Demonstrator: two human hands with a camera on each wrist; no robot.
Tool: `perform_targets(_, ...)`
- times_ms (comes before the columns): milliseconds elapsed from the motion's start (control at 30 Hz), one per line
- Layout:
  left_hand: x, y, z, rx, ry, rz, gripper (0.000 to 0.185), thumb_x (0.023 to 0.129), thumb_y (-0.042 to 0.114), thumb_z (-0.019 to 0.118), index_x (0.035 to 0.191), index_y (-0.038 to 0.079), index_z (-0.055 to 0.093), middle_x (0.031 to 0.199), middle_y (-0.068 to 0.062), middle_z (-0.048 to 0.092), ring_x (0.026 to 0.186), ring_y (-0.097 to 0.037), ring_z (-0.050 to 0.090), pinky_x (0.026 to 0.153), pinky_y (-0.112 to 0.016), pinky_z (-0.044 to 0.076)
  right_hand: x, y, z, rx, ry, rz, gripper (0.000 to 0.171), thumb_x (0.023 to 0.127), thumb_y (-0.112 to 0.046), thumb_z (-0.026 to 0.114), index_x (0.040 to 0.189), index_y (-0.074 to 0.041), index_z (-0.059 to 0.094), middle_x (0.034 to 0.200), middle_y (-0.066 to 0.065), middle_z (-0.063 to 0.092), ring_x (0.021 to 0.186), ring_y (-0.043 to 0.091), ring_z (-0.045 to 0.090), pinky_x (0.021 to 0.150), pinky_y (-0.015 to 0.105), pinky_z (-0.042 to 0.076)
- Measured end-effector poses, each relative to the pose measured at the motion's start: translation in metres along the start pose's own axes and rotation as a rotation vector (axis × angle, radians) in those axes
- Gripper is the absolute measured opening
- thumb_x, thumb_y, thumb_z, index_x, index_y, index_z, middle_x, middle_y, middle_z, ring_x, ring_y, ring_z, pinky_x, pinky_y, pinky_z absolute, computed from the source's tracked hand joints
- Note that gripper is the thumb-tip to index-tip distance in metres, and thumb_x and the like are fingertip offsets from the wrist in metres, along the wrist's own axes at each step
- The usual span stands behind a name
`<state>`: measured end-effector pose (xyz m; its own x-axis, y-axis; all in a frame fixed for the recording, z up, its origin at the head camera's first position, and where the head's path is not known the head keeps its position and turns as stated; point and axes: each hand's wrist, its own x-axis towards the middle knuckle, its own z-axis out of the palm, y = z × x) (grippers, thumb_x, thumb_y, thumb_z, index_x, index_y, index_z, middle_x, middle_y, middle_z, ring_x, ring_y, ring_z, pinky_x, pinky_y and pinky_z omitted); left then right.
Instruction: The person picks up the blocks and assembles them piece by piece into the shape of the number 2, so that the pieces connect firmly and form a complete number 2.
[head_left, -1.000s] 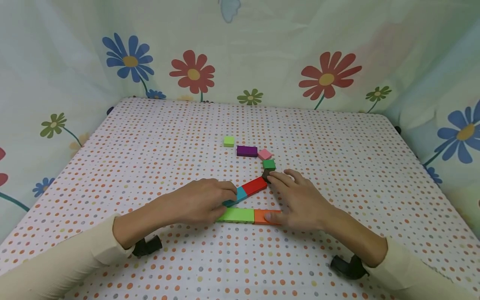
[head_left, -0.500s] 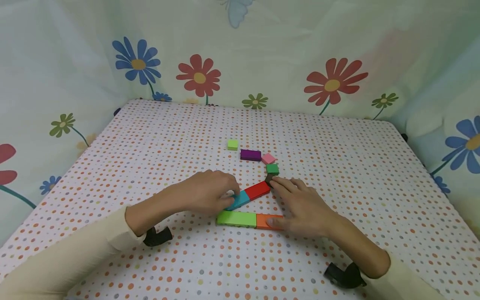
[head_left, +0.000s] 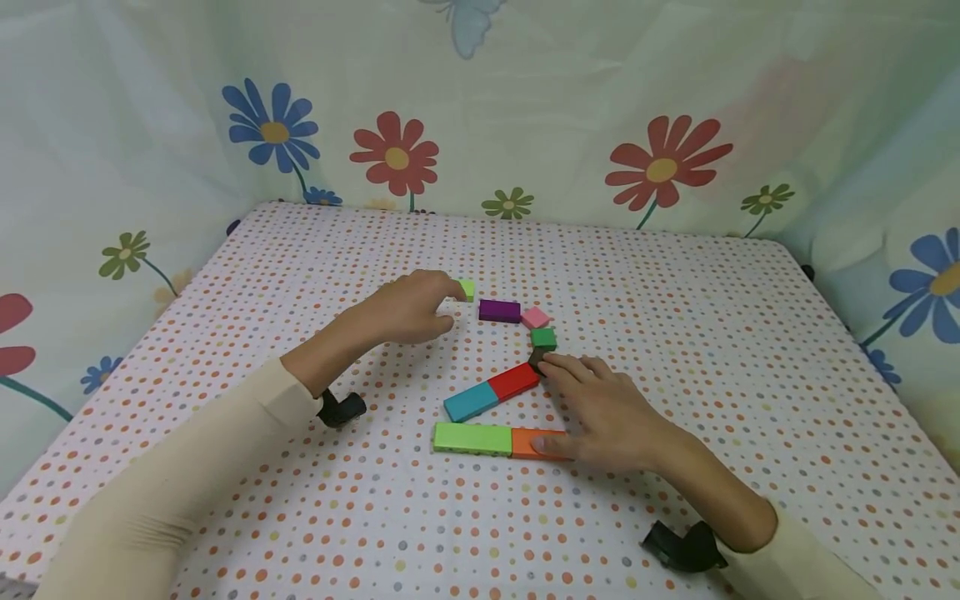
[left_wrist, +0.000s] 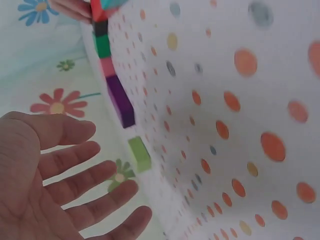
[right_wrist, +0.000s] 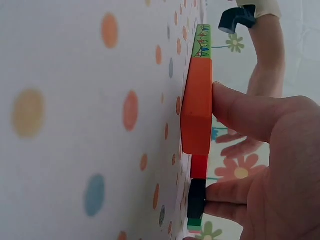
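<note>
My left hand (head_left: 405,308) hovers with loosely spread fingers beside the small light green block (left_wrist: 140,154); in the head view its fingertips overlap that block's left side. A gap shows between fingers and block in the left wrist view. My right hand (head_left: 600,412) rests over the right end of the blocks. Its thumb presses the orange block (right_wrist: 197,107), and two fingertips touch the black block (right_wrist: 196,198). The long light green block (head_left: 472,438) lies end to end with the orange one. Above them, a blue block (head_left: 471,402) and a red block (head_left: 513,382) form a slanted row.
Beyond the black block, a green block (head_left: 543,338), a pink block (head_left: 536,317) and a purple block (head_left: 499,311) curve away to the left. They lie on a dotted tablecloth (head_left: 360,517). A flowered curtain (head_left: 555,100) stands behind the table.
My left hand has let go of the blue block and moved away over the table to the small light green block. The right hand stays on the orange and black blocks.
</note>
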<state>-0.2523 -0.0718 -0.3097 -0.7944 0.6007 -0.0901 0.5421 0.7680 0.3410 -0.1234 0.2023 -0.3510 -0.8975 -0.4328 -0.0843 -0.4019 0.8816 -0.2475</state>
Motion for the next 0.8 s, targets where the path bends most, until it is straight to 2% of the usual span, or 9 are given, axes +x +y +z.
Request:
perform_targets(233,0.023,-0.011,0.001,0.075,-0.01,-0.105,0.052,0.094,0.016,0.063,0.145,0.011,0.055,0.147,-0.01,0.053,0.135,-0.028,0.049,0.102,-0.052,0.048,0.0,0.001,0.002,0.006,-0.001,0.001,0.094,0.083,-0.058,0.074,0.157,-0.01,0.039,0.162,0.01,0.035,0.14,0.043,0.036,0.103,0.071,0.036)
perform_targets(433,0.034,-0.016,0.003,0.165,-0.019,-0.176,0.056,0.095,0.02,0.063,0.149,0.012,0.05,0.149,-0.011,0.05,0.137,-0.03,0.048,0.102,-0.056,0.048,-0.001,0.002,0.0,0.005,0.015,-0.028,0.093,0.085,-0.062,0.071,0.156,-0.009,0.04,0.161,0.009,0.037,0.138,0.042,0.038,0.1,0.071,0.037)
perform_targets(667,0.045,-0.019,0.003,0.175,-0.064,-0.192,0.058,0.097,0.023,0.061,0.152,0.013,0.046,0.15,-0.011,0.049,0.139,-0.032,0.045,0.107,-0.058,0.043,-0.002,0.002,-0.001,0.011,0.017,-0.019,0.093,0.084,-0.061,0.072,0.155,-0.009,0.041,0.161,0.009,0.037,0.138,0.042,0.038,0.101,0.07,0.037)
perform_targets(800,0.049,-0.019,0.003,0.193,-0.071,-0.194,0.056,0.096,0.022,0.06,0.151,0.015,0.048,0.145,-0.01,0.052,0.133,-0.031,0.05,0.101,-0.056,0.047,-0.001,0.001,-0.001,0.016,0.011,-0.015,0.094,0.084,-0.062,0.072,0.156,-0.01,0.04,0.162,0.008,0.036,0.139,0.041,0.037,0.102,0.07,0.036)
